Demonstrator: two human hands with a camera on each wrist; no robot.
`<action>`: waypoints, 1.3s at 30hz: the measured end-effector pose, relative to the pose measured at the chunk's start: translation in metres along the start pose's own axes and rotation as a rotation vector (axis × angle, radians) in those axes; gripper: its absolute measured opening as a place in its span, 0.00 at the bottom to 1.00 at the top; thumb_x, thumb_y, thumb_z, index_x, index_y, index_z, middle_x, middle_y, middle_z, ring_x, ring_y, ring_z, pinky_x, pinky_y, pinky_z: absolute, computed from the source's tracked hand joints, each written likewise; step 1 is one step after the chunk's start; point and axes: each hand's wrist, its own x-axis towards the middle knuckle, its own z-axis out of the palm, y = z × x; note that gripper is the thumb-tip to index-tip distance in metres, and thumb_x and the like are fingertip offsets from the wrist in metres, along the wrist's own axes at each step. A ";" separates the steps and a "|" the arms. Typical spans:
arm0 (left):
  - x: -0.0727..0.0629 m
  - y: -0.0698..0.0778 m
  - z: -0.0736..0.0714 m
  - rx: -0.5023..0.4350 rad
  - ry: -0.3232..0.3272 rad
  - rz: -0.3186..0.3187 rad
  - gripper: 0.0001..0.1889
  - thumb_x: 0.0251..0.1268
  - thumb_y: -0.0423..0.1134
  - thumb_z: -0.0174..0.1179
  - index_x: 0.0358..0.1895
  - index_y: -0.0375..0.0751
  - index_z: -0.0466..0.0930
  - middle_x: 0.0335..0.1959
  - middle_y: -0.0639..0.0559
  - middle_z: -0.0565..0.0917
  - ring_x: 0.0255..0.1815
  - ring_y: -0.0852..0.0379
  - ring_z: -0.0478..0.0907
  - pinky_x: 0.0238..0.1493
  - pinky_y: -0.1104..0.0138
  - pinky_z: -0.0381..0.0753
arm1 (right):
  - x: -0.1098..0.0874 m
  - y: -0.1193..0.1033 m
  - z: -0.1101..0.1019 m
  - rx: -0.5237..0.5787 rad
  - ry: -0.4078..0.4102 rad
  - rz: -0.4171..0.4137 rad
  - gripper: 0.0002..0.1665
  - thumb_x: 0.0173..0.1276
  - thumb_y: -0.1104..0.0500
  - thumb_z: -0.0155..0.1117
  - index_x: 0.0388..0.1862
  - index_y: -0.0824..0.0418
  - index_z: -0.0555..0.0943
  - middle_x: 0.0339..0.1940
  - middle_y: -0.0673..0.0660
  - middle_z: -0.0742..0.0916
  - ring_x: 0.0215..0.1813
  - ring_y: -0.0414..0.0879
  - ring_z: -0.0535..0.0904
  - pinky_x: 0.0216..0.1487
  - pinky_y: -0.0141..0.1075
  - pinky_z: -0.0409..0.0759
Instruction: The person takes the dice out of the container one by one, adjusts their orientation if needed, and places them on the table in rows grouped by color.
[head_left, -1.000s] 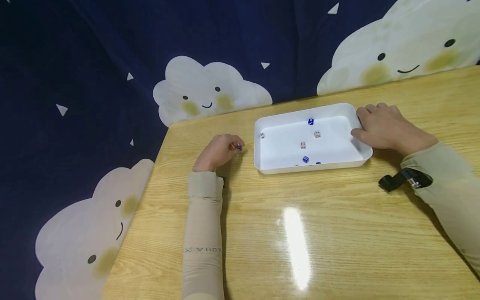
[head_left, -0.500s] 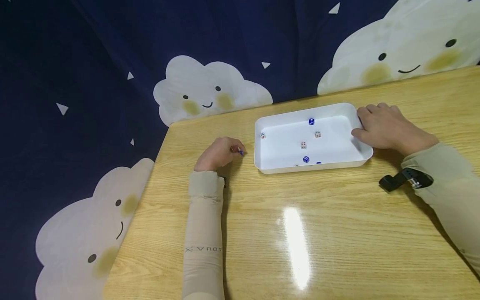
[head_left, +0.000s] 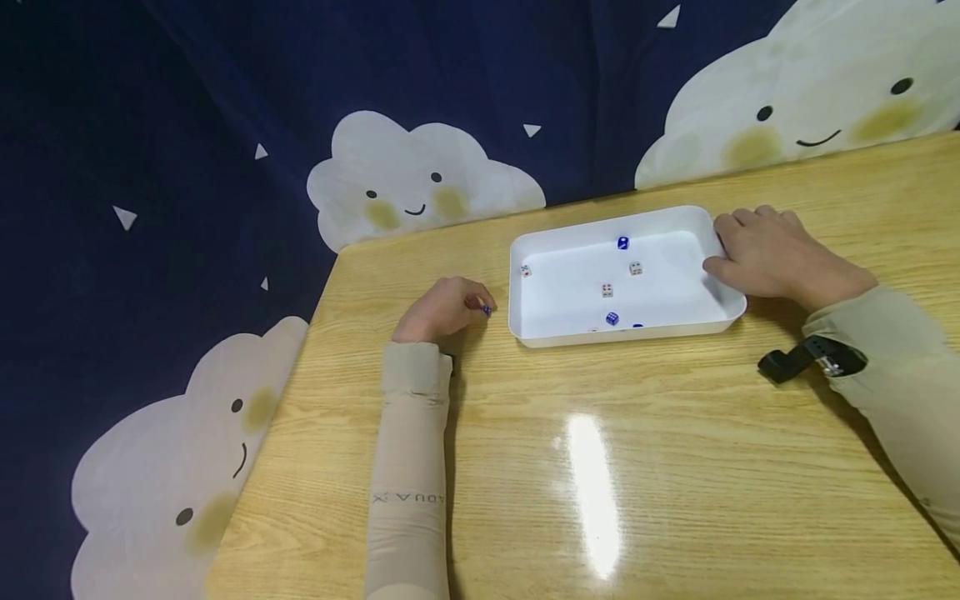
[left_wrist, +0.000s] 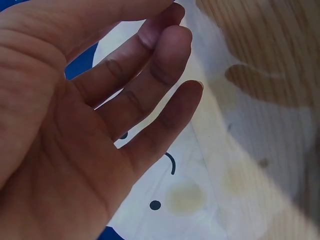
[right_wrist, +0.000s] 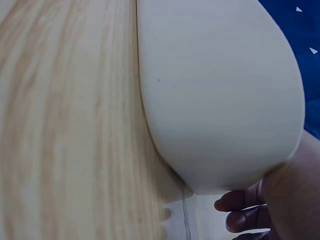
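Observation:
In the head view my left hand [head_left: 442, 307] is low over the table, left of a white tray [head_left: 566, 304]. Its fingertips pinch a small blue die [head_left: 487, 310]. The left wrist view shows the palm and the other fingers [left_wrist: 170, 110] loosely bent; the die is out of that picture. My right hand [head_left: 765, 254] grips the tray's right end, thumb over the rim. Inside the tray lie white dice, among them one [head_left: 607, 290] near the middle, and blue dice, one [head_left: 622, 243] by the far wall and one [head_left: 612, 318] nearer. The near wall partly hides others.
The tray stands on a wooden table [head_left: 525, 467] with a bright light reflection. A dark blue curtain [head_left: 465, 58] with cloud faces hangs behind and to the left. A black strap [head_left: 813, 358] is on the right wrist.
My left hand has come down slightly toward the table and a little to the right, still pinching the blue die. The right hand and the tray have stayed in place.

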 end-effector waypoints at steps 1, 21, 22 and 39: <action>0.000 0.000 0.000 0.003 -0.004 -0.004 0.09 0.72 0.36 0.64 0.49 0.49 0.89 0.44 0.48 0.89 0.45 0.54 0.82 0.49 0.62 0.81 | 0.000 0.000 0.000 0.000 0.001 -0.002 0.37 0.76 0.49 0.50 0.68 0.79 0.66 0.62 0.81 0.76 0.56 0.73 0.71 0.52 0.64 0.70; -0.001 0.001 -0.003 0.014 0.032 -0.002 0.13 0.74 0.43 0.62 0.56 0.47 0.86 0.46 0.45 0.88 0.45 0.51 0.82 0.49 0.60 0.81 | 0.000 0.002 0.001 0.010 -0.003 -0.010 0.37 0.76 0.48 0.50 0.68 0.79 0.66 0.63 0.81 0.75 0.58 0.74 0.71 0.54 0.65 0.69; -0.002 0.001 -0.004 0.017 0.046 0.004 0.13 0.75 0.44 0.62 0.56 0.46 0.85 0.46 0.44 0.88 0.44 0.51 0.83 0.48 0.60 0.81 | 0.000 0.002 0.001 0.010 -0.003 -0.010 0.37 0.76 0.48 0.50 0.68 0.79 0.66 0.63 0.81 0.75 0.58 0.74 0.71 0.53 0.65 0.69; -0.003 0.038 -0.015 0.091 0.239 0.181 0.11 0.76 0.41 0.60 0.53 0.42 0.86 0.37 0.48 0.87 0.36 0.54 0.81 0.44 0.62 0.81 | -0.003 0.000 -0.002 0.018 0.000 -0.013 0.38 0.76 0.48 0.50 0.69 0.79 0.66 0.64 0.81 0.75 0.59 0.74 0.71 0.55 0.66 0.69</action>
